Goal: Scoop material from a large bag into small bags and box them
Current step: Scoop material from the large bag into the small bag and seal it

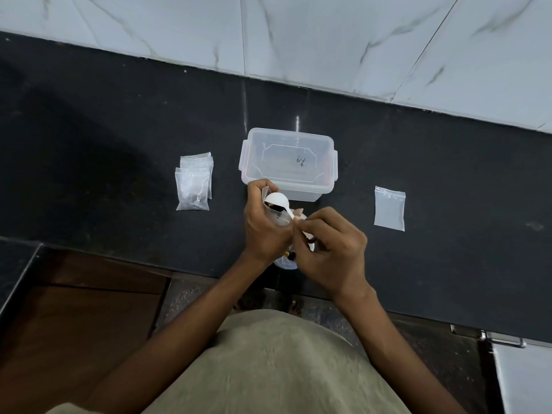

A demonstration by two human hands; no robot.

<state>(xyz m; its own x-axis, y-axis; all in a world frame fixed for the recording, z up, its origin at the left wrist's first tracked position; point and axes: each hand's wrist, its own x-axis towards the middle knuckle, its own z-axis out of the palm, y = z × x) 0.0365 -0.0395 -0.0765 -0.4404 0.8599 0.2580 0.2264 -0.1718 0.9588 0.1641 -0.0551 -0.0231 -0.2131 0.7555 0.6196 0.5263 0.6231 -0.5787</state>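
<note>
At frame centre, the left hand (263, 222) grips a small clear bag (276, 218) holding dark bits; the right hand (331, 249) pinches a white plastic spoon (277, 201) over it, beside a clear rectangular box (288, 162).

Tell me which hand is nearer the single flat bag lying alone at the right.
The right hand. It sits just left of that bag, holding the spoon; the left hand is farther left, holding a small bag.

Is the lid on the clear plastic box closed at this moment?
Yes, the lid sits flat on the clear plastic box with its side latches down, and no small bag shows inside it.
</note>
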